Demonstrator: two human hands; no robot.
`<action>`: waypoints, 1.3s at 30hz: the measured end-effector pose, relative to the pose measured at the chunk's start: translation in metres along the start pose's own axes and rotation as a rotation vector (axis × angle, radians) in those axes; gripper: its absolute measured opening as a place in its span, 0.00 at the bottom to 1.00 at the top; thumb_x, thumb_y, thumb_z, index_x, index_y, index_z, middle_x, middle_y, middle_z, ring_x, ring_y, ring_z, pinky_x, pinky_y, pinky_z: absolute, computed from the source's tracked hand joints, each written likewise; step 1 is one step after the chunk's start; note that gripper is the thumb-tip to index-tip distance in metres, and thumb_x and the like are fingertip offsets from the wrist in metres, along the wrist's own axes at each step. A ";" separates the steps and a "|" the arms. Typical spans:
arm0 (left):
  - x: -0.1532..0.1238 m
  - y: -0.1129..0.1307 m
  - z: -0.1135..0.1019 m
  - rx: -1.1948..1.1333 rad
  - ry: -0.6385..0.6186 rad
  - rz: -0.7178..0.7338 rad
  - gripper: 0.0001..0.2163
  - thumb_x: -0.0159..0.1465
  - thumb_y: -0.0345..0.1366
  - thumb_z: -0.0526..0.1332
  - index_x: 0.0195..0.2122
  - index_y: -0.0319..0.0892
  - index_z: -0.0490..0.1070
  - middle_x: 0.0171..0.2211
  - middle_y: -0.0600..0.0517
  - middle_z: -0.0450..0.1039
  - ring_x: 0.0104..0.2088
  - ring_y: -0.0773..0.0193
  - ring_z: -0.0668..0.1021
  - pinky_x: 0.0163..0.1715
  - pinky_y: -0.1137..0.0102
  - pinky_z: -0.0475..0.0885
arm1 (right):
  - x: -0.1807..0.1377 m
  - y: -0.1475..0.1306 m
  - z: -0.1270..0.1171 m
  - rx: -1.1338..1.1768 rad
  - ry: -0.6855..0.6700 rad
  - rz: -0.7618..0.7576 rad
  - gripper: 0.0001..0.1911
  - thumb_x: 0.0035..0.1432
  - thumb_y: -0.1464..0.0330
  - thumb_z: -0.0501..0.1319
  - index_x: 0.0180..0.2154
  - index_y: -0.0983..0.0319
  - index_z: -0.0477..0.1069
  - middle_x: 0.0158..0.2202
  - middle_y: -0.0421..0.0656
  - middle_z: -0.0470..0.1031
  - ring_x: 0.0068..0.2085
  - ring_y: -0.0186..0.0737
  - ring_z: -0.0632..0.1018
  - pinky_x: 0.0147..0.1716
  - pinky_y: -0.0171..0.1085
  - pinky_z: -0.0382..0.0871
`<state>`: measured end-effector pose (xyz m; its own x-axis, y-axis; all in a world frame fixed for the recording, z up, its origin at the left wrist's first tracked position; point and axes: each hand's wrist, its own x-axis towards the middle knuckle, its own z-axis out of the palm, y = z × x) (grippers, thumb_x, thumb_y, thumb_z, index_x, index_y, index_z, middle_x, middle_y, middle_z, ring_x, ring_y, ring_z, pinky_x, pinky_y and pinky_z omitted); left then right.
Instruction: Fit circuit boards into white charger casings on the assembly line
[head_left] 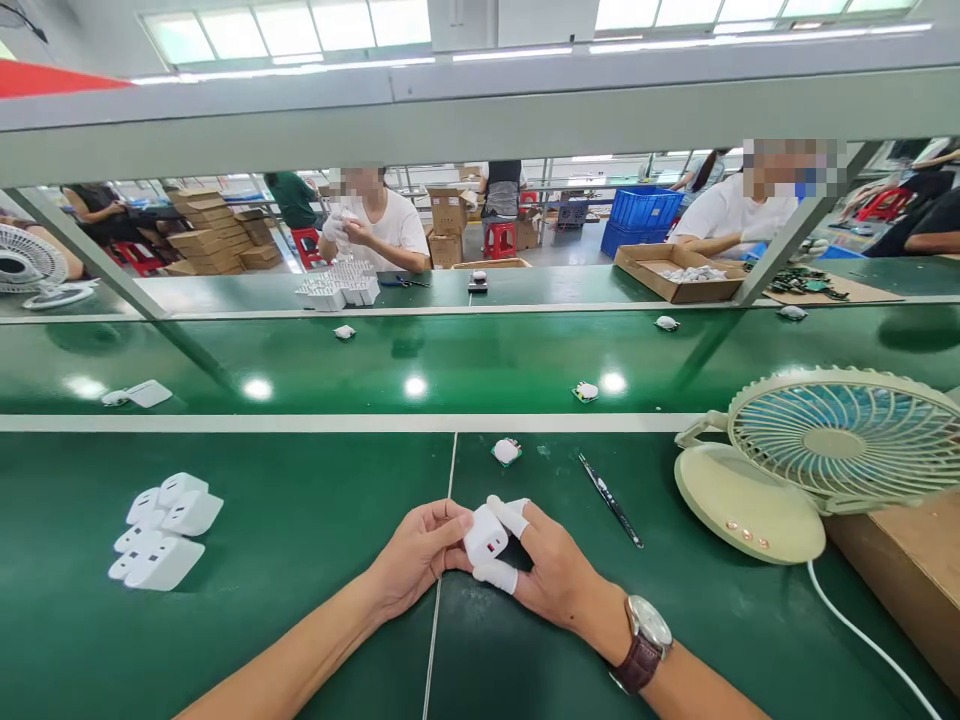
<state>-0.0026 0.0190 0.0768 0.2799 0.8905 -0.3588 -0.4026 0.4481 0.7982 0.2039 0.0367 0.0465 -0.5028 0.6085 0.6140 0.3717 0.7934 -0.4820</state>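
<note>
Both hands meet low in the middle over the green bench. My left hand (420, 550) and my right hand (544, 570) are closed together on one small white charger housing (485, 537) with a red port opening. White finger cots cover my right thumb and forefinger. A brown-strapped watch sits on my right wrist. Just beyond the hands lies a small white part on a green board (507, 451). A thin black tool (609, 498) lies to the right of it.
A group of white charger housings (166, 530) lies at the left. A pale desk fan (814, 455) and a cardboard box (911, 570) stand at the right. Small parts ride the green conveyor belt (420, 355) beyond. People work across the belt beside stacked chargers (339, 284) and a carton (679, 272).
</note>
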 end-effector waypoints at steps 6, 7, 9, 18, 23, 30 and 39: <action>0.020 0.026 -0.016 0.531 0.199 0.350 0.21 0.57 0.54 0.72 0.37 0.39 0.76 0.32 0.49 0.81 0.31 0.62 0.83 0.36 0.66 0.82 | -0.002 0.001 -0.002 -0.193 -0.034 -0.020 0.32 0.72 0.64 0.59 0.70 0.69 0.52 0.45 0.54 0.75 0.44 0.53 0.78 0.44 0.54 0.81; 0.029 0.037 -0.023 0.678 0.273 0.430 0.21 0.57 0.54 0.71 0.38 0.40 0.76 0.33 0.49 0.81 0.32 0.60 0.83 0.38 0.64 0.82 | -0.002 0.002 -0.002 -0.213 -0.035 -0.031 0.32 0.71 0.67 0.59 0.70 0.69 0.51 0.45 0.54 0.75 0.45 0.53 0.78 0.45 0.54 0.81; 0.052 0.063 -0.038 0.906 0.433 0.549 0.20 0.57 0.52 0.70 0.40 0.41 0.74 0.37 0.48 0.82 0.35 0.57 0.83 0.42 0.61 0.81 | -0.002 0.003 -0.003 -0.229 -0.034 -0.060 0.33 0.69 0.71 0.58 0.70 0.68 0.51 0.45 0.53 0.76 0.45 0.53 0.78 0.47 0.54 0.80; 0.115 0.114 -0.083 1.197 0.764 0.631 0.18 0.56 0.31 0.66 0.49 0.40 0.71 0.44 0.43 0.80 0.45 0.50 0.83 0.49 0.55 0.79 | -0.003 0.011 -0.007 -0.251 -0.033 -0.122 0.30 0.64 0.78 0.56 0.66 0.63 0.60 0.45 0.51 0.77 0.45 0.52 0.79 0.46 0.50 0.81; 0.073 0.100 -0.108 1.399 0.810 0.642 0.26 0.58 0.34 0.68 0.58 0.41 0.68 0.57 0.41 0.75 0.59 0.49 0.77 0.59 0.57 0.73 | -0.007 0.020 -0.003 -0.243 0.015 -0.214 0.23 0.61 0.78 0.53 0.57 0.60 0.69 0.40 0.48 0.76 0.38 0.52 0.78 0.38 0.50 0.81; -0.046 0.147 -0.174 1.612 1.107 0.335 0.19 0.61 0.38 0.66 0.53 0.40 0.73 0.56 0.37 0.76 0.60 0.43 0.75 0.62 0.54 0.68 | -0.019 0.051 0.013 -0.116 0.099 -0.314 0.11 0.66 0.66 0.60 0.50 0.52 0.72 0.38 0.46 0.76 0.38 0.54 0.77 0.37 0.52 0.74; -0.121 0.170 -0.220 1.615 1.313 -0.095 0.12 0.59 0.45 0.62 0.37 0.44 0.78 0.39 0.42 0.84 0.47 0.43 0.83 0.45 0.60 0.75 | -0.004 0.034 0.007 -0.304 0.114 -0.402 0.09 0.61 0.74 0.54 0.37 0.54 0.67 0.33 0.46 0.75 0.32 0.51 0.74 0.30 0.50 0.72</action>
<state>-0.2970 0.0048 0.1499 -0.6883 0.7166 0.1129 0.7255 0.6792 0.1113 0.2134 0.0616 0.0234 -0.5706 0.2391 0.7857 0.3850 0.9229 -0.0012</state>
